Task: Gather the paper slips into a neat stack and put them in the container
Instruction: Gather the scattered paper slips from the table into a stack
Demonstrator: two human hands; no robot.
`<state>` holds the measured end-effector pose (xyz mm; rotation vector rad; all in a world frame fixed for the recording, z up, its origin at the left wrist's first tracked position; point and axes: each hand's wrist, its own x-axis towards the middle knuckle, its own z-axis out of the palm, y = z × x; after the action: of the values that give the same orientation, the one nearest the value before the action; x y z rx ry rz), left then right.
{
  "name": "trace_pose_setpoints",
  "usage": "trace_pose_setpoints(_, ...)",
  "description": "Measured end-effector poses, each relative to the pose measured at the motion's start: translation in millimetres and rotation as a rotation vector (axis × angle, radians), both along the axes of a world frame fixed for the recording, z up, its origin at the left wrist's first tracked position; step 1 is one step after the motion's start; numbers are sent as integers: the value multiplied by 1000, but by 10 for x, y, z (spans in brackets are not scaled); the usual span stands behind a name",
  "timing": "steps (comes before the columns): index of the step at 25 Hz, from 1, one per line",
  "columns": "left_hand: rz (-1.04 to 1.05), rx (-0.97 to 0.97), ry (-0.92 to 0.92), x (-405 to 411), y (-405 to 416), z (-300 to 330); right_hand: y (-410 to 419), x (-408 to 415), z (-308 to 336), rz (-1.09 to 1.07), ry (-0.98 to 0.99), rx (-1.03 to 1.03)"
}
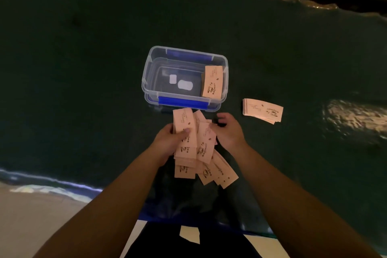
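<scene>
A clear plastic container (146, 77) with blue clips stands on the dark table, and one stack of pinkish paper slips (212, 81) leans against its right wall inside. Just in front of it, my left hand (167, 142) is shut on a loose bundle of paper slips (185, 132), thumb on top. My right hand (229, 132) touches the right side of that bundle, fingers curled at the slips' edge. More slips (217, 170) lie fanned out on the table under the held ones. A separate small stack of slips (262, 110) lies to the right of the container.
The table is covered by a dark green glossy cloth (83, 69), whose near edge runs across the lower left. A bright light reflection (356, 117) shines at the right. A pale floor (31, 216) shows below the edge, and a slip-like scrap (189, 234) lies near my lap.
</scene>
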<state>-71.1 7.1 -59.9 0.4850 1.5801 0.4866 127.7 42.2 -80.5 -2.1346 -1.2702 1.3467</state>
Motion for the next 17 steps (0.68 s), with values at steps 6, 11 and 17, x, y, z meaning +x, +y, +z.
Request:
trace_pose_setpoints(6, 9, 36, 26, 168, 34, 21, -86, -66, 72, -9, -4, -144)
trace_pose_setpoints(11, -100, 58, 153, 229, 76, 39, -214, -240, 173, 30, 145, -151)
trace_pose_setpoints(17, -156, 53, 228, 69, 75, 40, -345, -359, 236, -36, 414, -198)
